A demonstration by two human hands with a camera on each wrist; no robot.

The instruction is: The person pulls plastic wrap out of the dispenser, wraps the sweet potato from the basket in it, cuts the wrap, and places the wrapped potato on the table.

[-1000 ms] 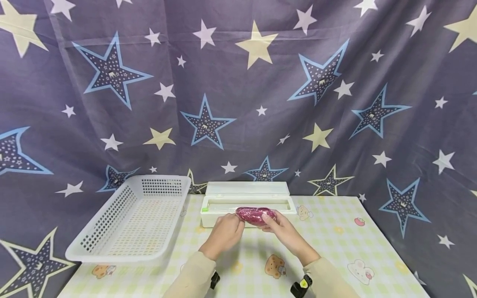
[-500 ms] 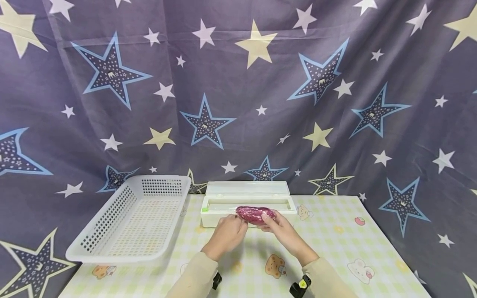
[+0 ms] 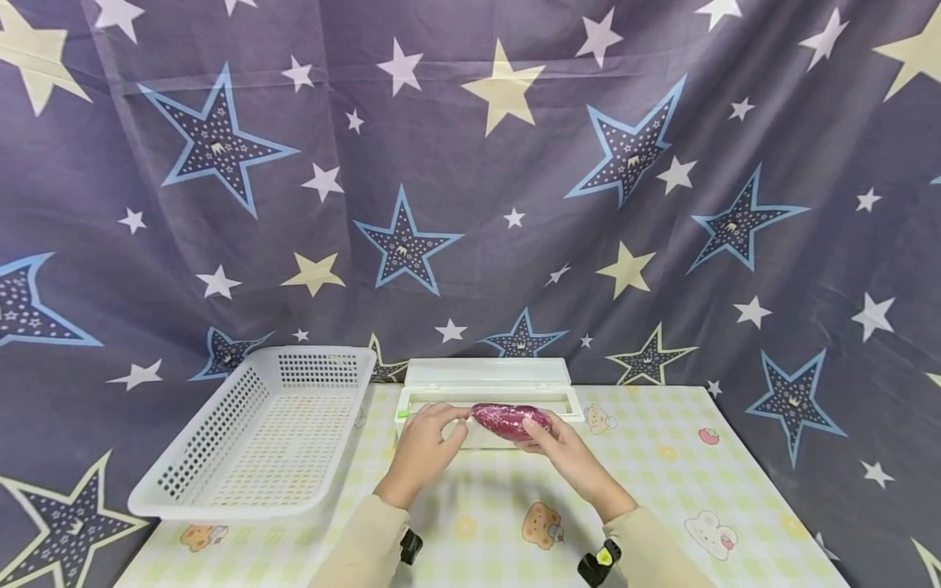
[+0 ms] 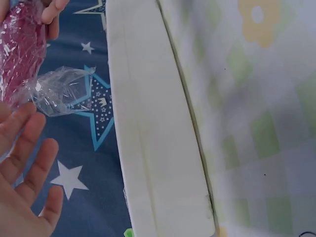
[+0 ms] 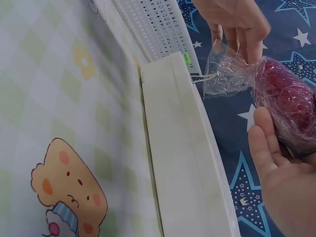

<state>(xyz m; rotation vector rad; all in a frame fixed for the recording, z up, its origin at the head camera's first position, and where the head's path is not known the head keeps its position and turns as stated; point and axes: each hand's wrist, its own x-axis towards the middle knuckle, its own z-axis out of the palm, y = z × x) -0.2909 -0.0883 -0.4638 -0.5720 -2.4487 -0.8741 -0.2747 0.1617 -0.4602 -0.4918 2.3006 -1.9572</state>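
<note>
My right hand grips a reddish-purple oblong thing wrapped in cling film, thumb on its near side. In the right wrist view the wrapped thing tapers to a twisted neck with a loose, flared film tail. At that neck is my left hand, its fingers fairly straight, the index fingertip touching or very near the film. The left wrist view shows those fingers spread below the film tail. Behind both hands stands a white cling film dispenser, lid raised.
A white perforated plastic basket stands on the left of the table. A green-and-white checked cloth covers the tabletop. The starry curtain hangs behind. A green slider sits at the dispenser's left end.
My left hand's curled fingers have straightened out, and the hand has moved slightly left and up. The wrapped thing and my right hand have shifted slightly right and up.
</note>
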